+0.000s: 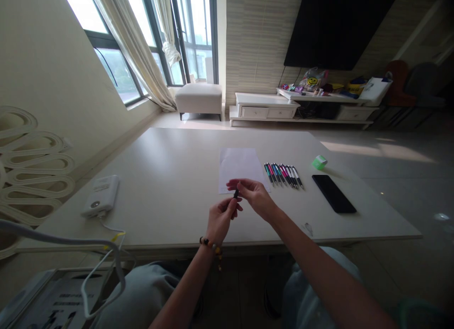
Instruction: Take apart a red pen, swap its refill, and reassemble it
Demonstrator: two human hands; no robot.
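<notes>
Between my two hands, over the near edge of a white sheet of paper (238,166), is a short dark stretch of what looks like a pen (236,193). My left hand (222,216), with a beaded bracelet at its wrist, is closed around the lower end. From above, my right hand (256,195) pinches the upper end between thumb and fingers. The fingers cover much of the pen. To the right of the paper lies a row of several pens (283,175) in different colours, side by side, their tips toward me.
The white table (170,177) carries a black phone (333,194) and a small green-and-white container (319,162) on the right. A small clear item (308,229) lies near the front edge. At left is a white power bank (102,195) with a cable (118,253) hanging off the edge.
</notes>
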